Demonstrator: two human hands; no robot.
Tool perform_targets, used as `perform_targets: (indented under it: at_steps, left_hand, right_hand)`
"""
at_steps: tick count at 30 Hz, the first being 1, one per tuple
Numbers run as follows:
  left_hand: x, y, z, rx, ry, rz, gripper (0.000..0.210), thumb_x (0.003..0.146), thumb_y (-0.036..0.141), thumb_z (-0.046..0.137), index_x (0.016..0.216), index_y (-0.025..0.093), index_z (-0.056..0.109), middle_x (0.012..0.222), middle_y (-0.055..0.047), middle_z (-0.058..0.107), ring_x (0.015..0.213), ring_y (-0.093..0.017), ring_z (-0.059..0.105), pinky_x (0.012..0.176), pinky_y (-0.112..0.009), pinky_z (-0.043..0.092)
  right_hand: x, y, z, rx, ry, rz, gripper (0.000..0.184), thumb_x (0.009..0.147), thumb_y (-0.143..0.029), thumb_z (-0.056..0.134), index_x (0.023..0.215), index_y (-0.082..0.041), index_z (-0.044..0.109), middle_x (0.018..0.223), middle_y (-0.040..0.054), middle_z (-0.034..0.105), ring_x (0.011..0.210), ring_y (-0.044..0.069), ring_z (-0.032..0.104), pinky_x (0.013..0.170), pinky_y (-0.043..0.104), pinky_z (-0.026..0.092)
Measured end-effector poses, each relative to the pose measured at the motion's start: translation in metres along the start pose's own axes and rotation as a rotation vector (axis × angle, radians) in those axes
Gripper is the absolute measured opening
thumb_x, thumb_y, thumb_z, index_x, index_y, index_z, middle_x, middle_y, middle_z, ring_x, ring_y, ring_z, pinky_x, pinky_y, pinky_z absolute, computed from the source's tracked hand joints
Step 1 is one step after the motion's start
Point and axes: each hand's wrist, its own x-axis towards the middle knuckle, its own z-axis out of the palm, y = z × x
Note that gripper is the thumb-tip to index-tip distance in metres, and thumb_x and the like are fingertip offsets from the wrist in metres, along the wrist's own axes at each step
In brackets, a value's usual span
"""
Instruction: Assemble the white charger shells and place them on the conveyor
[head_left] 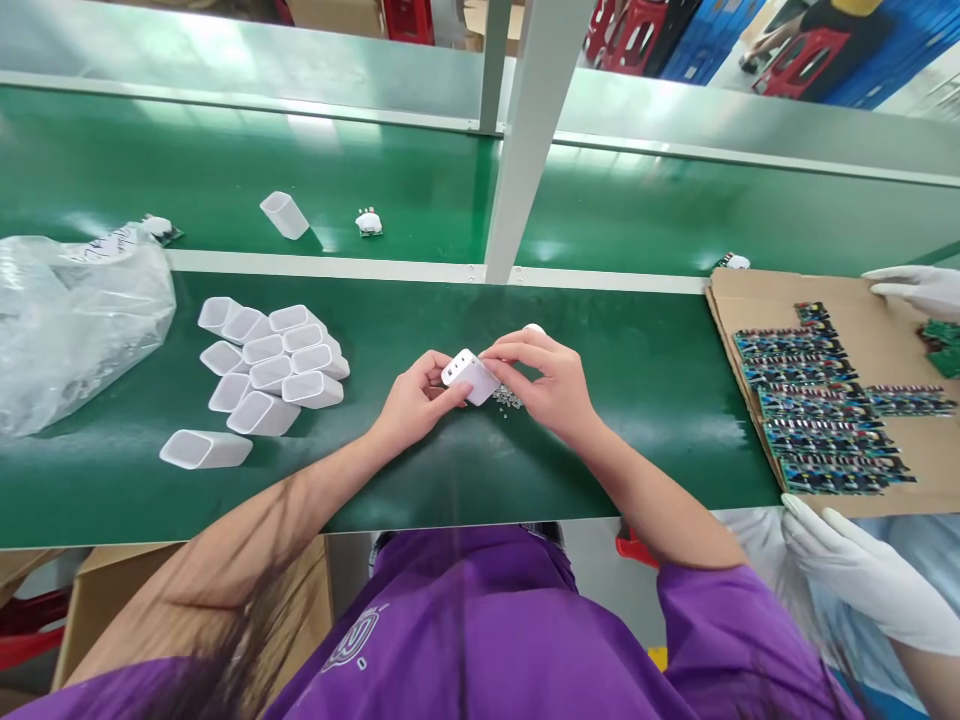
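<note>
Head view shows a green, smooth-topped table (pixel 660 400) at which two bare hands meet over one white, rounded, box-shaped plastic casing with port openings in its end (pixel 474 382). The left hand (pixel 415 402) pinches this casing between thumb and fingers, tilted, its port end facing up and to the left. The right hand (pixel 546 378) has thumb and forefinger drawn together at the opposite end; whether they grip the casing or some tiny piece cannot be told. Just below the right hand lies a small heap of tiny clear pieces (pixel 508 397), and a white rounded part (pixel 534 328) shows partly behind it. As far as can be judged, the held casing is further along than the others, since its port end is filled, though whether it is finished is unclear. To the left, a cluster of white, hollow-looking plastic sleeves (pixel 313 388) stands open-ended, apparently all yet to be worked on. At the far right, rows of bare green circuit boards with dark components (pixel 817 400) lie on a brown cardboard sheet (pixel 765 295), seemingly not fitted into anything, beside a co-worker's white-gloved hands (pixel 870 575).
</note>
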Motion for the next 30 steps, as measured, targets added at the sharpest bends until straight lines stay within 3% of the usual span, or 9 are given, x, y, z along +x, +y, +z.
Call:
perform_targets:
  at_steps: [4, 11, 22, 30]
  left_hand:
    - [-0.004, -0.001, 0.0, 0.038, -0.007, 0.002, 0.04, 0.067, 0.048, 0.077, 0.084, 0.018, 0.056, 0.074, 0.0, 0.067, 0.065, -0.014, 0.065, 0.063, -0.025, 0.054]
    - [-0.005, -0.004, 0.001, 0.083, 0.018, -0.023, 0.038, 0.064, 0.045, 0.079, 0.081, 0.018, 0.057, 0.074, 0.001, 0.067, 0.068, -0.014, 0.064, 0.062, -0.024, 0.054]
    - [-0.009, 0.003, 0.001, 0.347, 0.126, 0.137, 0.039, 0.06, 0.05, 0.081, 0.079, 0.021, 0.063, 0.074, 0.002, 0.068, 0.066, -0.014, 0.062, 0.063, -0.024, 0.054]
    - [-0.005, 0.001, -0.006, 0.478, 0.188, 0.207, 0.036, 0.066, 0.049, 0.078, 0.08, 0.02, 0.062, 0.075, 0.001, 0.068, 0.066, -0.013, 0.062, 0.063, -0.022, 0.051]
  right_hand:
    - [-0.004, 0.002, 0.006, 0.005, 0.026, 0.038, 0.012, 0.09, -0.022, 0.061, 0.086, -0.026, 0.072, 0.091, 0.0009, 0.072, 0.083, 0.015, 0.068, 0.076, 0.032, 0.057]
    - [-0.013, 0.002, 0.008, -0.093, 0.062, -0.021, 0.017, 0.092, -0.022, 0.057, 0.086, -0.027, 0.072, 0.089, 0.0005, 0.073, 0.079, 0.015, 0.069, 0.073, 0.03, 0.058]
    - [-0.02, 0.004, 0.015, -0.251, 0.103, -0.098, 0.017, 0.092, -0.024, 0.057, 0.087, -0.029, 0.072, 0.086, -0.0007, 0.073, 0.073, 0.013, 0.069, 0.065, 0.025, 0.06]
    - [-0.029, 0.008, 0.025, -0.273, 0.034, -0.204, 0.027, 0.094, -0.015, 0.049, 0.115, -0.02, 0.066, 0.109, 0.0092, 0.069, 0.097, 0.019, 0.068, 0.081, 0.031, 0.06]
